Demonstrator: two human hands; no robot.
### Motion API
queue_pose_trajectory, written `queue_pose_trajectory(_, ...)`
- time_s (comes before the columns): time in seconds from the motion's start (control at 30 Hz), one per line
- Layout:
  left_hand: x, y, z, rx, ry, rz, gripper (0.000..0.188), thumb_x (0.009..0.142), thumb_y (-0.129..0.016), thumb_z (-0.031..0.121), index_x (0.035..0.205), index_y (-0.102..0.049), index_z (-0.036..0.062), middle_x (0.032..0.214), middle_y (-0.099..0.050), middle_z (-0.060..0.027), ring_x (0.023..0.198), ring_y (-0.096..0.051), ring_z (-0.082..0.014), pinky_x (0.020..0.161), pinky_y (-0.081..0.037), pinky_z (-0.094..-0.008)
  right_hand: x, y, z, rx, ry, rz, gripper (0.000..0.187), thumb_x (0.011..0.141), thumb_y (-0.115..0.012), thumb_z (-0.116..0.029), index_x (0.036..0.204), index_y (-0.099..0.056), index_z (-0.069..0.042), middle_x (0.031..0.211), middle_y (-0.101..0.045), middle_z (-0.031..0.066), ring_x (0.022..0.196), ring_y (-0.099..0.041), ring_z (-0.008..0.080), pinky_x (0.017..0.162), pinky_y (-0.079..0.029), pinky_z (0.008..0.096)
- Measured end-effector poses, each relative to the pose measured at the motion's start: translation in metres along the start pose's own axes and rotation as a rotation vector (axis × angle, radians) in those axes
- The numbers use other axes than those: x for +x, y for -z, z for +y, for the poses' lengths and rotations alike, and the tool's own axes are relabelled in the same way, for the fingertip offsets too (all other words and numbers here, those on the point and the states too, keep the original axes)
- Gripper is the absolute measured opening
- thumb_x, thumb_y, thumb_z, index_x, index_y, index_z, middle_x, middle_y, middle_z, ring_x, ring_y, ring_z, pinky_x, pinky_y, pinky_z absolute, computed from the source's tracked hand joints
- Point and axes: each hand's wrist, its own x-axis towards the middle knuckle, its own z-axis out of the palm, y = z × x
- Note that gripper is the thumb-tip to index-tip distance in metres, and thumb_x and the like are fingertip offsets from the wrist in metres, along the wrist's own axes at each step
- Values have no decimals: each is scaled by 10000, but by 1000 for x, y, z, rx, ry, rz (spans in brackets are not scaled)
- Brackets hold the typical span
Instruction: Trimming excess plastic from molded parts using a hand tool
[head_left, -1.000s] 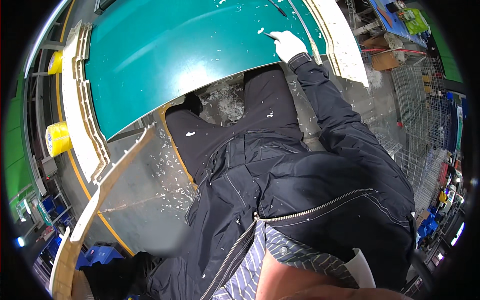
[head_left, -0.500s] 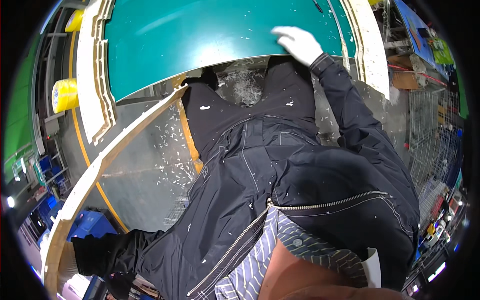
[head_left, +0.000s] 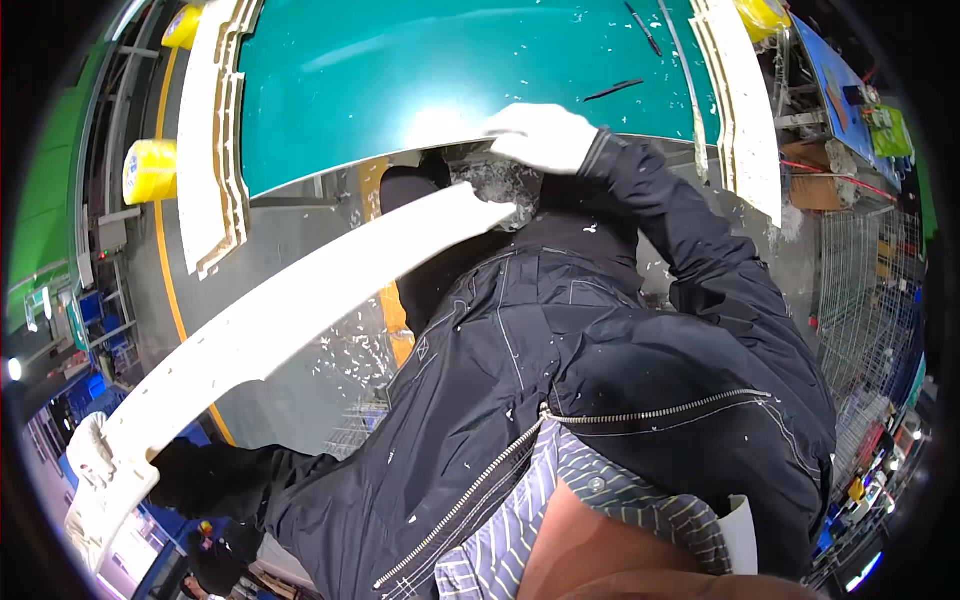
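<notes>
A long, white, curved strip-like panel [head_left: 300, 285] slants across the left side, its broad smooth face up and its far end above my knees. My left hand [head_left: 90, 450], in a white glove, is closed around its near end at the lower left. My right hand [head_left: 545, 140], also gloved in white, is at the near edge of the green tabletop [head_left: 400, 80]. Its fingers point left, with a gap between them, apart from the panel's far end. Two dark pens, an upper one [head_left: 643, 27] and a lower one [head_left: 613, 90], lie on the green surface beyond it.
White strips line the table's left side [head_left: 210, 150] and right side [head_left: 742, 110]. Yellow rolls, one at the left [head_left: 150, 171] and one at the upper right [head_left: 762, 17], are beside them. White shavings litter the floor [head_left: 350, 340]. A wire mesh cage [head_left: 865, 290] stands at the right.
The panel has turned from edge-on to broad face up, and its far end has moved right. My right hand has drawn back to the table edge, and the lower pen now shows.
</notes>
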Motion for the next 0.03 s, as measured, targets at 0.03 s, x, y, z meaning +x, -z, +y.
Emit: queue_pose_trajectory(0.03,-2,4,1,-3,-1,21,547,865,-803,493,1193,-733,61,942,-773,-57,751,-711,-169,821,-569,-421,1,-4,-18,43,128,36,436,1007,-596,-384,1336,-675,-109,1336,-670,166,1222,-634,360,1085,-485,423)
